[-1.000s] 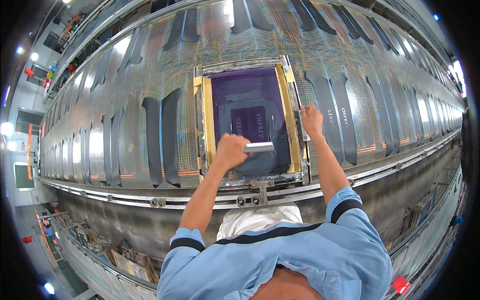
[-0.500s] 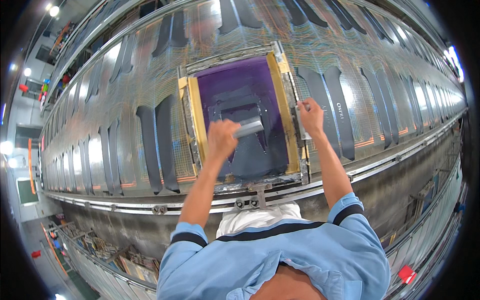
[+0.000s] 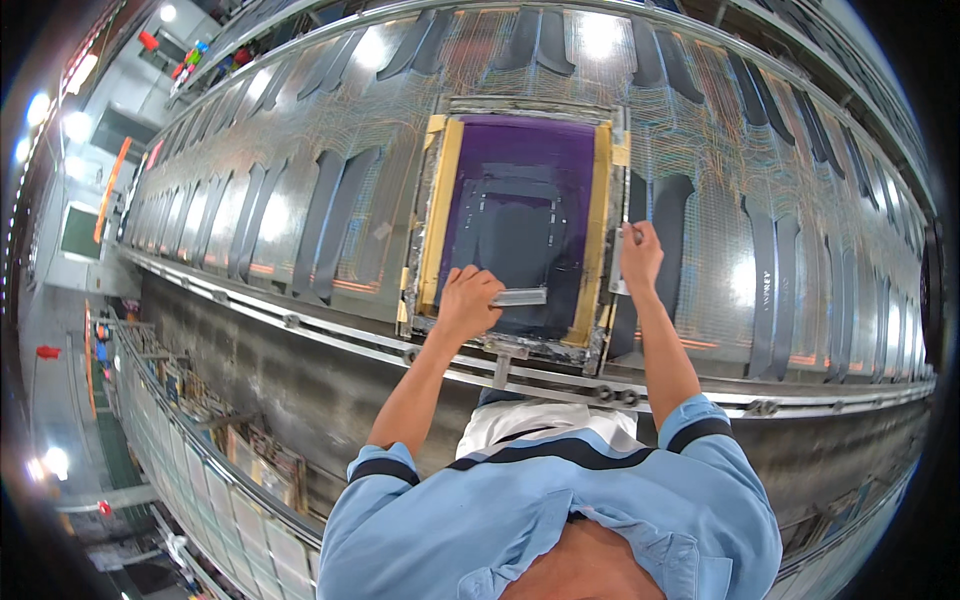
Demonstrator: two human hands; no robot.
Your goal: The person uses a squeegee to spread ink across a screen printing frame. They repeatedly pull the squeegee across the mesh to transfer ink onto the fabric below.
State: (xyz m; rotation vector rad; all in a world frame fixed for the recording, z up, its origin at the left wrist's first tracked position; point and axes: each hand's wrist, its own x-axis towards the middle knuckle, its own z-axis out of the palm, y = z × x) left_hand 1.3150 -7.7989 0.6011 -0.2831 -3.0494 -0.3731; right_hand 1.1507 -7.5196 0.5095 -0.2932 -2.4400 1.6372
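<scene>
Looking down through the head camera, I am standing at a long bench that is running from side to side and bending with the lens. Rows of dark fabric pieces are lying on it, spaced evenly to both sides. Straight ahead of me a printing screen is lying flat on the bench, its mesh showing purple, with yellow tape along its left and right edges and a darker patch in the middle.

My left hand is clenching around a squeegee, a pale grey bar that is lying crosswise on the mesh near the edge of the screen closest to me. The bar is sticking out to the right of my fist and is touching the mesh.

My right hand is gripping the right side of the screen's frame, with the fingers closing over a thin metal strip that is running along that edge, just beside the yellow tape.

Both my forearms are reaching up from the bottom of the view, coming out of the short blue sleeves of my shirt. A metal rail is running along the near edge of the bench, between me and the screen.
</scene>
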